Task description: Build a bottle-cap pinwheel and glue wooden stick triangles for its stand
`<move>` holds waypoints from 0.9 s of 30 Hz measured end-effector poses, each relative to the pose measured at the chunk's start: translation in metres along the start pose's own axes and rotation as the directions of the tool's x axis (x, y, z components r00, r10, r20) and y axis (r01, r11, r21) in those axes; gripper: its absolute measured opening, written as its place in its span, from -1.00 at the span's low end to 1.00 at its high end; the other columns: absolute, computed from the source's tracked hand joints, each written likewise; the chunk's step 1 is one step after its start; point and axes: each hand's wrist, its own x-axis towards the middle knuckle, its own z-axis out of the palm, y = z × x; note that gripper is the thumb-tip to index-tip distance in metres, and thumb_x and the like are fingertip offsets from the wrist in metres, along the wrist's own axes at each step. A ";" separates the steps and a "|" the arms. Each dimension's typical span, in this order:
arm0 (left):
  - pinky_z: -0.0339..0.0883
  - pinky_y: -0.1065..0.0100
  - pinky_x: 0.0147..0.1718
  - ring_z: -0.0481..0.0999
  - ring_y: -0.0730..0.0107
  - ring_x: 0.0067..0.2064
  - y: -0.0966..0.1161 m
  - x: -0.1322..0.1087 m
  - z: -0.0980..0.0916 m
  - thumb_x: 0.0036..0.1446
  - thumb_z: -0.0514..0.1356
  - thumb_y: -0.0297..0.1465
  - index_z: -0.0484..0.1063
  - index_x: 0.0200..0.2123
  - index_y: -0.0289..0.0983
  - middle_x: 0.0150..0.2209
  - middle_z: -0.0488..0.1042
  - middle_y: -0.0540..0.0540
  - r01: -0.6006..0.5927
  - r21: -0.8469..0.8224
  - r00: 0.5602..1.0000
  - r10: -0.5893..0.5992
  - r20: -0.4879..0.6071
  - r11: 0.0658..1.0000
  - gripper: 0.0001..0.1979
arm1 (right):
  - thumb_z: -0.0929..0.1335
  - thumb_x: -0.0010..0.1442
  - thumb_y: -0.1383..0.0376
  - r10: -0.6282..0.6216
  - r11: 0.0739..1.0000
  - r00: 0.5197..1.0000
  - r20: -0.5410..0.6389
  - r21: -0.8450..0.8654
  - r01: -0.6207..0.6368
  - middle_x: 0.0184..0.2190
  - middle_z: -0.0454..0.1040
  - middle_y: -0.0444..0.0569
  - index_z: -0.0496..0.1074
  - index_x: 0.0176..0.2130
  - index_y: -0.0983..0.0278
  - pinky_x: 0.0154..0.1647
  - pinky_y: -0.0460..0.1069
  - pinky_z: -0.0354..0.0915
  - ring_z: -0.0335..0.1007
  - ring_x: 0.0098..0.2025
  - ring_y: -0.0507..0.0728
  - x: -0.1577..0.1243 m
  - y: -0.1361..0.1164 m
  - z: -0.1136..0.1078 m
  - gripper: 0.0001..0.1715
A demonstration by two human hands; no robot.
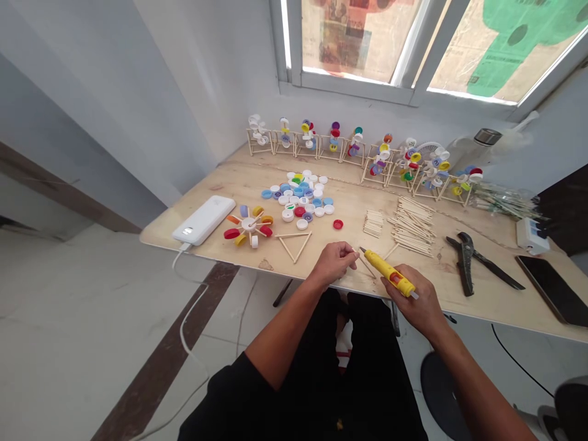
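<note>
My right hand (421,300) is wrapped round a yellow hot glue gun (384,269), whose nozzle points left. At the table's front edge my left hand (334,262) pinches a thin wooden stick (366,264), close to the nozzle tip. Part of that stick is hidden by the fingers. To the left, several sticks joined as a triangle (294,246) lie flat on the wood. Beside the triangle is a wheel (248,225) of sticks with coloured bottle caps at its ends. A single red bottle cap (338,225) lies beyond my left hand.
Loose bottle caps (301,191) spread over the table's middle. Stick piles (412,225) lie to the right, then black pliers (466,260) and a phone (554,288). A white power bank (204,220) trails a cable at left. Finished stick-and-cap stands (331,147) line the back.
</note>
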 end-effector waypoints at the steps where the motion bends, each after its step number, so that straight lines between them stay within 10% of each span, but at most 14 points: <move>1: -0.09 0.54 -0.76 0.09 0.68 -0.74 0.000 0.000 0.000 0.04 0.18 -0.39 0.28 -0.49 -0.30 -0.63 0.41 0.05 0.001 0.003 1.000 -0.001 0.001 1.000 -0.85 | 0.23 0.22 0.19 0.002 1.000 1.000 -0.002 0.007 -0.002 -0.47 0.37 -0.06 0.23 -0.38 0.22 -0.41 -0.04 0.18 0.29 -0.43 0.09 0.001 -0.001 -0.001 -0.82; 12: -0.06 0.55 -0.76 0.09 0.67 -0.73 0.001 -0.001 0.000 0.02 0.19 -0.36 0.29 -0.49 -0.30 -0.62 0.41 0.04 0.008 0.027 1.000 -0.008 -0.007 1.000 -0.84 | 0.26 0.20 0.18 0.089 0.990 0.996 -0.030 0.111 -0.085 -0.50 0.35 -0.11 0.26 -0.41 0.21 -0.49 -0.05 0.19 0.28 -0.47 0.06 0.008 -0.016 -0.016 -0.81; 19: -0.04 0.55 -0.75 0.11 0.66 -0.72 0.002 -0.002 0.000 0.02 0.18 -0.36 0.29 -0.49 -0.30 -0.62 0.41 0.04 0.006 0.030 1.000 -0.006 -0.010 1.000 -0.85 | 0.34 0.14 0.28 0.020 0.986 0.944 -0.328 0.165 0.036 -0.24 0.45 0.05 0.36 -0.16 0.20 -0.18 0.14 0.34 0.41 -0.17 0.23 0.006 -0.046 -0.057 -0.79; 27: -0.03 0.55 -0.77 0.11 0.67 -0.74 0.001 -0.002 0.000 0.00 0.20 -0.32 0.29 -0.49 -0.30 -0.61 0.42 0.03 -0.016 0.021 1.000 0.016 -0.017 1.000 -0.82 | 0.26 0.17 0.33 -0.135 0.981 0.990 -0.030 0.135 0.138 -0.12 0.45 0.11 0.29 -0.04 0.23 -0.15 0.09 0.37 0.40 -0.09 0.20 -0.007 -0.012 -0.016 -0.68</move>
